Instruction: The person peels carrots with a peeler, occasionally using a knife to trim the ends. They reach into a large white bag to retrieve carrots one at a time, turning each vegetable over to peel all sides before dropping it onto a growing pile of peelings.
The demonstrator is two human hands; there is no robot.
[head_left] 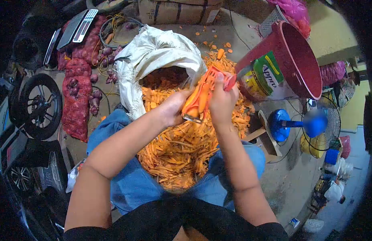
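Shavings (178, 144) lie heaped between my knees in the lower middle of the frame, and just above them, at centre, I have the red tool (212, 82). My right hand (224, 98) is closed round it, thumb laid along the top, probably to steady its slant. Its metal edge (192, 119) points down toward the heap, so I judge that anything dropping would land there. An orange piece (202, 100), carrot by its look, shows against the tool's body. My left hand (173, 108) meets the tool from the left, perhaps as a support; its fingertips are hidden, so I cannot tell how tight that grip is. The white sack (129, 80) gapes at upper centre, its mouth facing the heap.
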